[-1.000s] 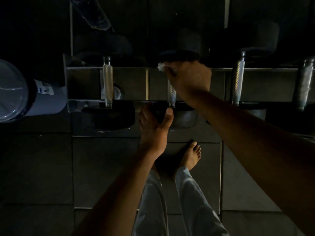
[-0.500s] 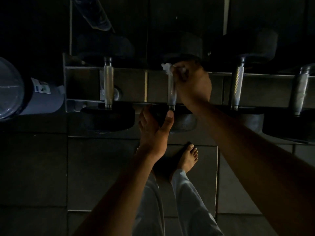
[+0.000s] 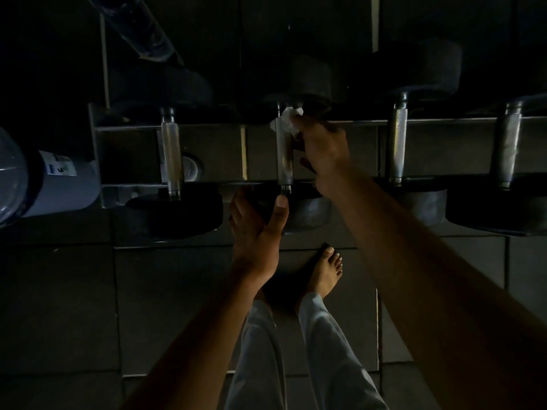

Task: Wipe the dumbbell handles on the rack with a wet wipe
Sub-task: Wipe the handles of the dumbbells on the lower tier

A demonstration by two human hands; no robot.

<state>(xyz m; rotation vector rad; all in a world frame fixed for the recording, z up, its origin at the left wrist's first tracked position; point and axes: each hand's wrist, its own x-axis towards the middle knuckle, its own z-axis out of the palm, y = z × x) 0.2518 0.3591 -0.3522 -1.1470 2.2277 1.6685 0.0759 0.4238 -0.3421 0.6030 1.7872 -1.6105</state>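
Our right hand (image 3: 322, 149) pinches the wet wipe (image 3: 288, 121) at the far end of the dumbbell handle (image 3: 284, 152) — its length runs back toward us; left hand (image 3: 256, 229) cups the near weight (image 3: 299, 211).

Dim light; dark tiled floor (image 3: 171, 306) with pale grout lines; dark wall (image 3: 296, 25) behind.

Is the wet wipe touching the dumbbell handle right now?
Touching. Head view: the wet wipe, held by the right hand, presses against the handle top.

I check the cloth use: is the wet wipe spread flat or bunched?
Bunched: the wet wipe shows as a crumpled wad in the right hand.
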